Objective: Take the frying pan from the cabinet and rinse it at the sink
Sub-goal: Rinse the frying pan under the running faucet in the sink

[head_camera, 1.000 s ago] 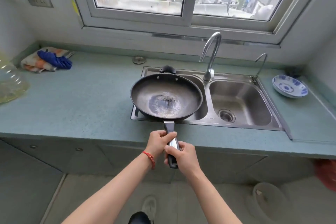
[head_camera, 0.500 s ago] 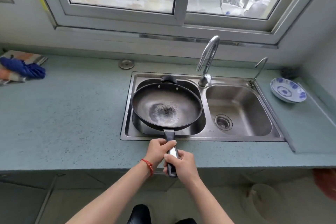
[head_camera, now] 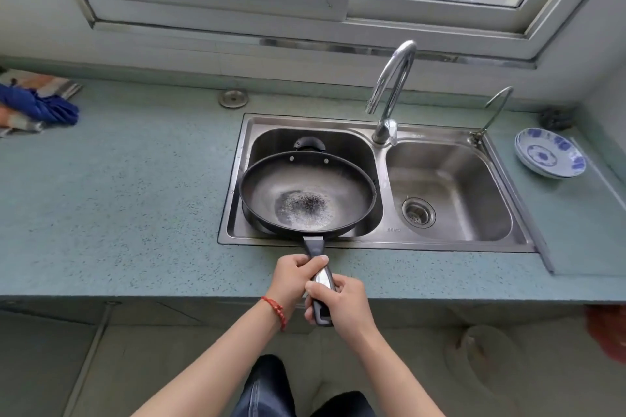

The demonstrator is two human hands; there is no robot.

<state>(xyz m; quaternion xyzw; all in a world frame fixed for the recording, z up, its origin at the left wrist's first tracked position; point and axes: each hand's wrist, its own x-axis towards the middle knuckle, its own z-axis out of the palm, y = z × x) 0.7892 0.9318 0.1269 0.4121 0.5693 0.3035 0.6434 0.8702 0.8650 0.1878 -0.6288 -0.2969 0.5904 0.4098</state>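
Black pan: the frying pan sits at centre frame, over the left basin, and its handle pokes out across the front edge of the counter.
Pan inside: a pale, speckled patch shows at the middle of the base; a small loop grip juts off the far rim.
Left hand: the left hand is wrapped round the handle nearer the pan, thumb on top, with a red bracelet at the wrist.
Right hand: the right hand is closed round the handle's tail end, just behind the left, the two hands touching.
Sink: the steel double sink fills the centre right; the right basin shows only its drain.
Tap: the curved tap stands behind the divider, spout turned towards the left basin; no water is visible.
Counter: the speckled blue-green counter runs across the frame.
Right edge: a blue-and-white dish rests on the counter beside the sink.
Upper left: a blue cloth lies bunched, well apart from the pan.
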